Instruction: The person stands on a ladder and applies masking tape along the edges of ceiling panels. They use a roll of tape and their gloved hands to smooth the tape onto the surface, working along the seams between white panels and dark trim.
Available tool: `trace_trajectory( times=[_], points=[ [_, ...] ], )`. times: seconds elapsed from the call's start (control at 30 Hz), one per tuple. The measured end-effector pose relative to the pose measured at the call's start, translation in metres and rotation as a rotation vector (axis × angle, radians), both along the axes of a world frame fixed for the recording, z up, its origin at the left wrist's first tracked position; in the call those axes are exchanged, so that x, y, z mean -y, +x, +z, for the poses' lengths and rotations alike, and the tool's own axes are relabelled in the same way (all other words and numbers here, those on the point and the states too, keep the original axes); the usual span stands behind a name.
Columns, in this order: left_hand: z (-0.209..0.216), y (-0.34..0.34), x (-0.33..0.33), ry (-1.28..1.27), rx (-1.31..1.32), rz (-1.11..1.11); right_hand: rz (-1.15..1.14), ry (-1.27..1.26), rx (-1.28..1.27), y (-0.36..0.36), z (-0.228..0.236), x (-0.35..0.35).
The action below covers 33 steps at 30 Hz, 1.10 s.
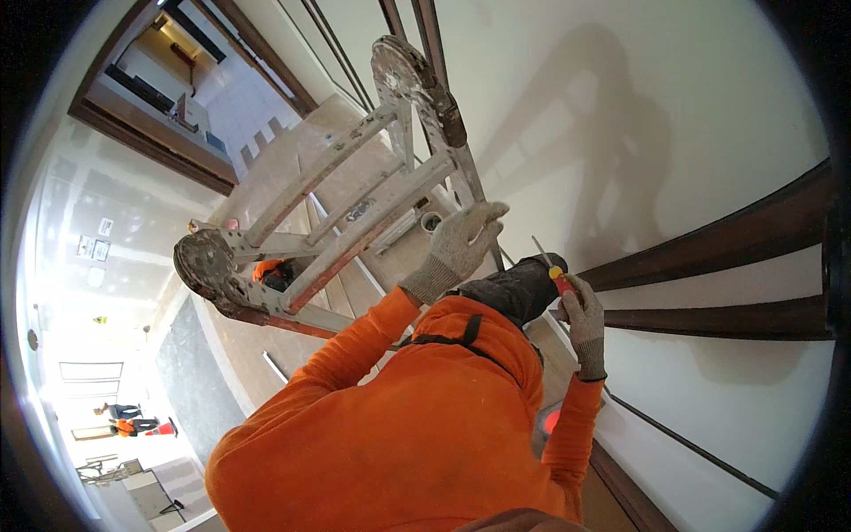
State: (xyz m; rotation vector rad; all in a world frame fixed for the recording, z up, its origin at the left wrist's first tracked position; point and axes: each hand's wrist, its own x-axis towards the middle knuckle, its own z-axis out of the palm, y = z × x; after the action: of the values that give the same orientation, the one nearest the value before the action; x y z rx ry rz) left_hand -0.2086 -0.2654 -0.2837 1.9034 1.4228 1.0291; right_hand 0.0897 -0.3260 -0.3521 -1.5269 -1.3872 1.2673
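Note:
My right hand (582,321), in a grey knit glove, is closed round the red and yellow handle of a screwdriver (558,277). Its thin shaft points up and left, toward the white wall. In a matching glove, my left hand (463,246) has its fingers stretched out, with nothing visible in them. It is beside a worn, paint-spattered stepladder (355,232), close to the ladder's right-hand rail. Whether the hand touches that rail I cannot tell. My dark trouser leg (510,291) shows between the two hands.
Dark wooden rails (709,232) run along the white wall (709,115) at right. Below the ladder lie a round container (431,222) and an orange-and-black item (273,273). A doorway (199,89) opens at upper left. Two people (128,418) are far off at left, near an orange cone (162,429).

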Motion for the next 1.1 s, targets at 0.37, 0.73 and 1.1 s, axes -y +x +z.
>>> trace_trajectory(
  times=[0.37, 0.73, 1.1],
  points=[
    [-0.016, 0.011, 0.031, 0.113, 0.054, -0.008, -0.259, 0.001, 0.088, 0.01, -0.018, 0.0],
    [0.06, -0.014, 0.019, 0.639, -0.003, 0.024, -0.385, 0.146, 0.17, 0.016, 0.02, -0.012],
    [0.081, -0.041, -0.011, 0.322, -0.103, 0.494, -0.226, 0.613, -0.146, -0.081, 0.202, -0.117]
  ],
)
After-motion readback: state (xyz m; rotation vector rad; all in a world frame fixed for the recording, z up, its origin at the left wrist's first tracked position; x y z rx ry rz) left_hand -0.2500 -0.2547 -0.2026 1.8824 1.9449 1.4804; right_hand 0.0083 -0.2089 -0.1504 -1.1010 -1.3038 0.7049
